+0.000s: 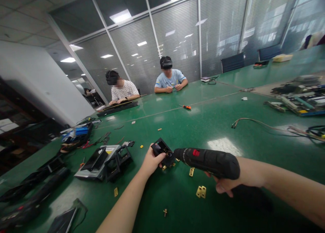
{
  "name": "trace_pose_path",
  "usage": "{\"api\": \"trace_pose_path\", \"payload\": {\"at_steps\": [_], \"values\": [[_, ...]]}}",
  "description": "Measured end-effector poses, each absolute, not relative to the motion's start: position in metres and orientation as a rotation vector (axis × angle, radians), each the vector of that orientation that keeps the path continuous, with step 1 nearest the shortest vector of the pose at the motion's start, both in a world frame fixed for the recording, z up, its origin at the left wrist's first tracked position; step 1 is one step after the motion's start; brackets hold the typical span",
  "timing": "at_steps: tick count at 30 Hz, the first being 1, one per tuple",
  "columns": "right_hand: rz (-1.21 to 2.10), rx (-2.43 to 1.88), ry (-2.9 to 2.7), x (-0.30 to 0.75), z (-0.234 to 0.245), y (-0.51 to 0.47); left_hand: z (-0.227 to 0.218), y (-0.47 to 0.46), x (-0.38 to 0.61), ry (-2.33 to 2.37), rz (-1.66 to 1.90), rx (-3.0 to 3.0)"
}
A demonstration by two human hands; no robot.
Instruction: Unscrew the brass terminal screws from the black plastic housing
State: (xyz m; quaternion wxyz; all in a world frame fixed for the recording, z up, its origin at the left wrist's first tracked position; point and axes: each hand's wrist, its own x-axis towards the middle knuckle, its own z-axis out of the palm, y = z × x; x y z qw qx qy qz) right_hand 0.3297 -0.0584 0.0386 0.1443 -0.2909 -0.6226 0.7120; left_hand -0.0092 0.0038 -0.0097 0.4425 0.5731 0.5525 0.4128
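Note:
My left hand (151, 162) grips a small black plastic part (162, 151) and holds it just above the green table (203, 124). My right hand (224, 185) is wrapped round a black electric screwdriver (209, 161) with a red switch. The tool lies level, and its tip is pressed into the black part. Small brass hinges (200, 191) and loose screws (165, 211) lie on the table under and beside my hands.
A partly dismantled grey device (103, 162) lies at left, with black parts and cables further left. An orange-handled screwdriver (187, 107) lies mid-table. Circuit boards (297, 104) and cables (266, 124) are at right. Two people sit at the far side.

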Motion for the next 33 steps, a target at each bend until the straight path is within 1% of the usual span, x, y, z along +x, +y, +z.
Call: {"api": "trace_pose_path", "payload": {"at_steps": [8,26,33], "values": [[2.057,-0.811,-1.713,0.328,0.042,-0.061,-0.001,-0.001,-0.006,1.399,0.997,1.432],[2.009,-0.881,-1.699,0.329,0.047,-0.062,-0.004,0.002,-0.008,1.385,1.011,1.390],[2.054,-0.854,-1.676,0.328,0.049,-0.063,-0.003,0.002,-0.009,1.386,1.005,1.404]]}}
